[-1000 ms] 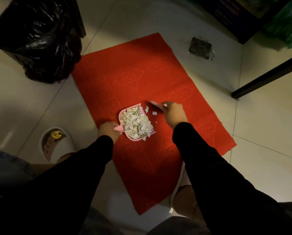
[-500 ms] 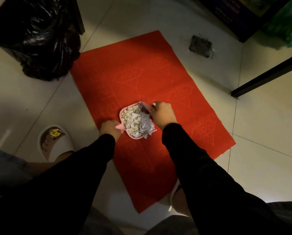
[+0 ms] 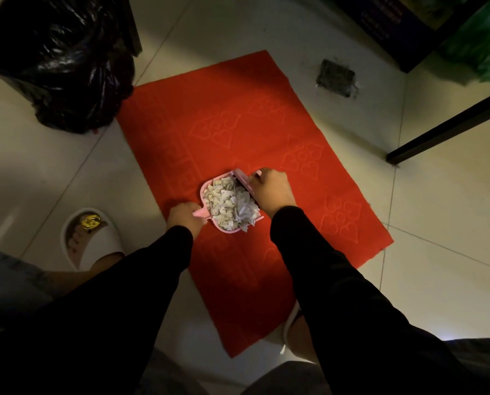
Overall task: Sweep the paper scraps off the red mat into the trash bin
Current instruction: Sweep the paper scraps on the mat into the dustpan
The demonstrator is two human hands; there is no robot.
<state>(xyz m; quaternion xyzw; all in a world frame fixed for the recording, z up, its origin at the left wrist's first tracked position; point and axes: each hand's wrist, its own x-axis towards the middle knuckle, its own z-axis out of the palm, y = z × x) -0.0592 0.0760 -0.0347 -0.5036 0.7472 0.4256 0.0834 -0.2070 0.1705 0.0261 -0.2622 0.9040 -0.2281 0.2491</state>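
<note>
A red mat point(image 3: 226, 132) lies on the tiled floor. On it sits a small pink dustpan point(image 3: 206, 191) heaped with white paper scraps point(image 3: 229, 202). My left hand point(image 3: 184, 218) grips the dustpan's handle at its near left. My right hand point(image 3: 272, 192) holds a small pink brush point(image 3: 242, 178) against the pan's right edge, bristles down on the pile. The trash bin, lined with a black plastic bag point(image 3: 67, 61), stands at the mat's far left corner.
My left foot in a white slipper point(image 3: 91, 238) rests on the tiles left of the mat; my right foot point(image 3: 297, 329) is at its near edge. A dark floor drain point(image 3: 336, 78) lies beyond the mat. A black bar point(image 3: 448, 126) crosses the floor at right.
My right hand has swept the brush leftward, pushing the last loose scraps from the mat into the dustpan, and now rests at the pan's edge. The left hand has stayed on the handle.
</note>
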